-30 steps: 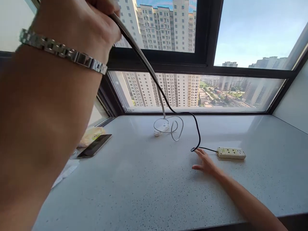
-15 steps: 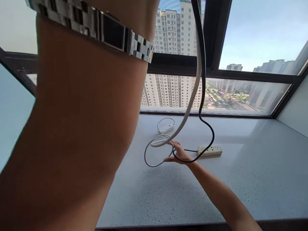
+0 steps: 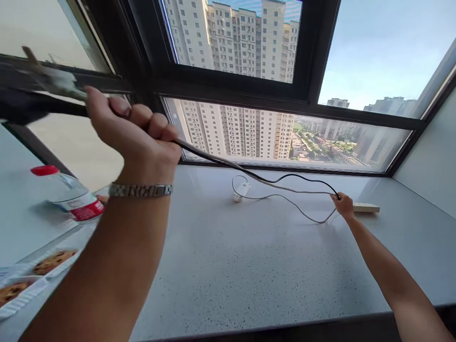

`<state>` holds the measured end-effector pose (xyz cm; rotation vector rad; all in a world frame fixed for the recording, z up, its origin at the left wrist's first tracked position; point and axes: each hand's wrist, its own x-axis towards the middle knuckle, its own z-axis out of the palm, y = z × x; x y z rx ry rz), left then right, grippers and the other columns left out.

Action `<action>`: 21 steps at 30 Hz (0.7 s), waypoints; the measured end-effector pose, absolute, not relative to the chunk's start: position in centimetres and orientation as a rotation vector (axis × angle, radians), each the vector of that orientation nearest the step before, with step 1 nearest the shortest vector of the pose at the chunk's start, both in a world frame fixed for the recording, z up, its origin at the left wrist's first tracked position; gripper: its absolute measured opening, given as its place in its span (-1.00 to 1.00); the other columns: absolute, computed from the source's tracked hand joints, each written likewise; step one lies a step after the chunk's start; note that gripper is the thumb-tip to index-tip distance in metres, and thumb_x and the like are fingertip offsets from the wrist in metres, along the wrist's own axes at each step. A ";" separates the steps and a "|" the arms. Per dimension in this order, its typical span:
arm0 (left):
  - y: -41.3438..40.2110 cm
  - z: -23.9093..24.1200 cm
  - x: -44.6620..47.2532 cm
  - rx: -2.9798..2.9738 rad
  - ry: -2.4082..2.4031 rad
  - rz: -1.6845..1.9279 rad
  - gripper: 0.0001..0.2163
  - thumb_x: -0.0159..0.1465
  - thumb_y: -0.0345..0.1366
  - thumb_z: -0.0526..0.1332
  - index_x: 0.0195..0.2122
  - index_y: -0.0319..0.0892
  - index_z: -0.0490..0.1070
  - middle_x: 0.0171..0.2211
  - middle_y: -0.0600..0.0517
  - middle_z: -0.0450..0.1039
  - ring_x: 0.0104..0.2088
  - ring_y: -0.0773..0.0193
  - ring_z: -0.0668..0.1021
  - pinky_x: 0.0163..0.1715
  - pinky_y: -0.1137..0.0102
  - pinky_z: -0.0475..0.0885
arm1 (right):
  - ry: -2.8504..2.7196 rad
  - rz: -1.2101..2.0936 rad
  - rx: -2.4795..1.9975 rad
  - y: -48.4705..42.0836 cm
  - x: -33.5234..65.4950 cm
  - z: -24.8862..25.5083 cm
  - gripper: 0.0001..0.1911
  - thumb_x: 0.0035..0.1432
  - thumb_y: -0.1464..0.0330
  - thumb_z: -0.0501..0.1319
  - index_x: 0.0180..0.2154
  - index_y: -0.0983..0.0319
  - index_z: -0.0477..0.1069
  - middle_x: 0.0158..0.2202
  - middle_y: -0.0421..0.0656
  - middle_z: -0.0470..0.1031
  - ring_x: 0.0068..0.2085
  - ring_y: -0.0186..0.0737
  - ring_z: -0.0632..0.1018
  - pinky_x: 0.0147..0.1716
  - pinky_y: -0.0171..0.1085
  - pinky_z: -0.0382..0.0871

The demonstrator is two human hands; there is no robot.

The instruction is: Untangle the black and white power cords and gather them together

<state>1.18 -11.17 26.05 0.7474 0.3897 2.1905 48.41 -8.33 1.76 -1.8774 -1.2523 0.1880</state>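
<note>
Speckled sill is lit from dark-framed windows, with high-rise blocks visible outside. Black cord and white cord are gripped together in the closed left hand, raised at left; a blurred dark end projects beyond the fist. Both are led across to the right hand, in which they appear to be pinched, in front of the cream power strip; contact with that strip cannot be told. White power strip is seen near the window. Change noted: loose loops hung about the right hand half a second ago; the cords have since been drawn out between both hands. Judged: most slack has been removed, though one low bend is left in the white cord.
</note>
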 end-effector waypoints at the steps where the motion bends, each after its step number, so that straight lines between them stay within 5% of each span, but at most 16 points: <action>1: -10.9 24.0 2.0 0.637 0.441 2.165 -0.59 0.41 -0.19 -0.21 -0.58 -0.18 0.05 -0.75 0.24 -0.12 -0.79 0.50 -0.02 -0.78 0.58 -0.03 | -1.231 0.143 -1.946 -9.1 50.1 1.8 -0.66 -0.02 0.09 0.17 -0.59 0.20 0.27 -0.67 -0.18 0.27 -0.49 -0.19 0.35 -0.51 -0.28 0.07; 3: -10.3 18.9 3.6 0.488 0.540 2.024 -0.61 0.40 -0.23 -0.19 -0.60 -0.16 -0.10 -0.77 0.23 -0.25 -0.79 0.47 -0.11 -0.78 0.54 -0.16 | -1.188 0.098 -2.073 -10.5 52.5 1.6 -0.67 0.00 0.12 0.16 -0.60 0.22 0.32 -0.67 -0.13 0.30 -0.49 -0.15 0.37 -0.52 -0.27 0.08; 8: -9.2 7.7 5.1 0.366 0.667 1.758 -0.64 0.37 -0.31 -0.13 -0.61 -0.15 -0.04 -0.80 0.24 -0.12 -0.81 0.47 0.03 -0.78 0.53 0.02 | -1.164 0.139 -2.264 -12.1 55.1 0.7 -0.65 0.03 0.11 0.17 -0.50 0.27 0.46 -0.55 0.03 0.44 -0.43 0.01 0.47 -0.48 -0.17 0.19; 11: -9.2 4.1 3.6 0.389 0.902 1.543 -0.65 0.33 -0.34 -0.06 -0.64 -0.17 0.10 -0.79 0.18 0.10 -0.77 0.44 0.27 -0.69 0.53 0.27 | -1.277 0.088 -2.359 -12.6 53.9 0.1 -0.58 0.04 0.08 0.15 -0.23 0.28 0.49 -0.27 0.11 0.51 -0.21 0.15 0.49 -0.30 -0.06 0.29; 15: -10.2 1.1 -0.2 0.587 1.315 1.094 -0.78 0.21 -0.27 0.15 -0.52 -0.26 0.38 -0.56 -0.06 0.50 -0.61 0.26 0.53 -0.63 0.45 0.43 | -1.555 -0.431 -2.284 -13.0 49.7 -0.8 -0.20 0.04 0.05 0.13 0.24 0.29 0.05 0.21 0.14 0.17 0.19 0.25 0.18 0.05 0.10 0.14; 17: -11.1 0.2 -2.0 0.716 1.488 0.887 -0.76 0.11 -0.17 0.26 -0.50 -0.29 0.43 -0.49 -0.14 0.55 -0.62 0.22 0.54 -0.73 0.47 0.37 | -1.803 -0.589 -2.202 -12.5 47.2 -0.9 -0.15 0.07 0.10 0.13 0.29 0.27 -0.11 0.30 0.07 0.00 0.28 0.18 0.01 0.16 0.07 -0.02; 21: -13.2 -0.5 -3.6 0.994 1.663 0.738 -0.65 -0.03 -0.05 0.35 -0.61 -0.29 0.43 -0.65 -0.11 0.46 -0.70 0.26 0.48 -0.78 0.53 0.25 | -2.146 -0.456 -2.269 -9.6 44.1 0.2 -0.12 0.04 0.29 0.20 0.31 0.24 -0.15 0.35 0.00 -0.13 0.33 0.09 -0.16 0.23 0.04 -0.22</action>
